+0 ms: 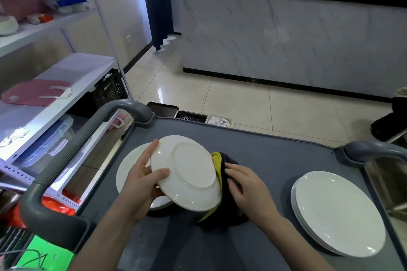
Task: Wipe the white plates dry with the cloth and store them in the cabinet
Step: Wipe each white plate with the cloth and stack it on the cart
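My left hand point(141, 179) grips the left rim of a white plate point(189, 171), thumb on its underside, which faces me; the plate is tilted above the grey cart top point(271, 160). My right hand point(248, 189) holds a dark cloth with a yellow edge point(220, 165) against the plate's right rim and hidden far face. Below the held plate lies another white plate point(130, 171), partly covered. A stack of white plates point(339, 211) rests at the cart's right side.
Grey cart handles rise at the left point(72, 152) and right point(374, 149). A white shelf rack point(55, 94) with bags and bins stands left. A marble-fronted counter point(286, 39) is ahead across tiled floor. Small trays point(191, 116) hang off the cart's far edge.
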`<state>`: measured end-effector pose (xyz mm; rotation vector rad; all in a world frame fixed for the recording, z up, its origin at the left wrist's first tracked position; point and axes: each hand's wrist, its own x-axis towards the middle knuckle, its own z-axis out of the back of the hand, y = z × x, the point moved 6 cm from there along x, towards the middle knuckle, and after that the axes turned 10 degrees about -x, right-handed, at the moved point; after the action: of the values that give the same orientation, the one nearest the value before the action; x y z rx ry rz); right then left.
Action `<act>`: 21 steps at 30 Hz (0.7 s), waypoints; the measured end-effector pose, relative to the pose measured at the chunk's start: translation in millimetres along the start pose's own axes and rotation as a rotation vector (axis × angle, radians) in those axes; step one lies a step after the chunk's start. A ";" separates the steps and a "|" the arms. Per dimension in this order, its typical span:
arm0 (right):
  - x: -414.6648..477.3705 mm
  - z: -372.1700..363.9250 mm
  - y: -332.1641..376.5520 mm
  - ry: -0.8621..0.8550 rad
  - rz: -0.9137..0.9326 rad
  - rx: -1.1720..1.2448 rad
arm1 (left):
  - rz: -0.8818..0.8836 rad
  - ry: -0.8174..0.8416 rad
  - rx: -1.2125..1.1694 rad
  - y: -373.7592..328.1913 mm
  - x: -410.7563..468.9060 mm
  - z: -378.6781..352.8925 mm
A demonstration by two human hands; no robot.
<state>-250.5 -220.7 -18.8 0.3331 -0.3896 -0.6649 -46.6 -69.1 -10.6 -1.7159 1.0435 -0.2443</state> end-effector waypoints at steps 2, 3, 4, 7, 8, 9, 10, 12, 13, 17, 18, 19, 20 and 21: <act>3.3 11.9 8.6 -0.104 0.049 -0.012 | 0.012 -0.015 -0.054 -1.4 4.5 2.7; 4.8 13.8 15.3 -0.102 0.102 -0.012 | 0.020 -0.019 -0.074 -2.2 6.8 3.6; 6.0 13.2 22.7 -0.079 0.161 -0.017 | 0.029 -0.023 -0.094 -3.0 9.1 4.6; 6.8 4.4 39.7 -0.026 0.256 -0.054 | 0.056 -0.029 -0.161 -6.4 16.4 8.5; 8.2 2.0 41.9 -0.024 0.246 -0.053 | 0.063 -0.031 -0.175 -8.2 19.1 10.2; 9.9 0.8 42.9 -0.025 0.224 -0.044 | 0.069 -0.034 -0.183 -10.0 21.9 12.1; 11.6 0.0 44.0 -0.025 0.202 -0.035 | 0.077 -0.038 -0.188 -11.6 24.9 14.2; 14.0 -1.1 47.0 -0.021 0.180 -0.021 | 0.100 -0.049 -0.205 -14.9 30.7 18.8; 14.9 -1.9 49.4 -0.019 0.178 -0.017 | 0.116 -0.055 -0.219 -16.0 33.5 21.1; 21.1 1.7 59.7 -0.128 0.136 -0.045 | 0.171 -0.051 -0.257 -17.4 43.3 25.3; 23.0 4.1 60.8 -0.181 0.119 -0.060 | 0.182 -0.045 -0.255 -17.3 45.4 24.5; 24.6 6.6 61.6 -0.226 0.102 -0.067 | 0.192 -0.041 -0.256 -17.2 47.1 23.5; 26.2 9.1 62.4 -0.260 0.088 -0.065 | 0.201 -0.039 -0.265 -17.3 48.2 22.2; 27.8 12.3 63.4 -0.286 0.079 -0.058 | 0.207 -0.039 -0.279 -17.9 49.2 20.9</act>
<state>-202.5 -194.1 25.1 0.1662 -0.6520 -0.6463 4.8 -90.3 -19.7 -1.8330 1.2619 0.0711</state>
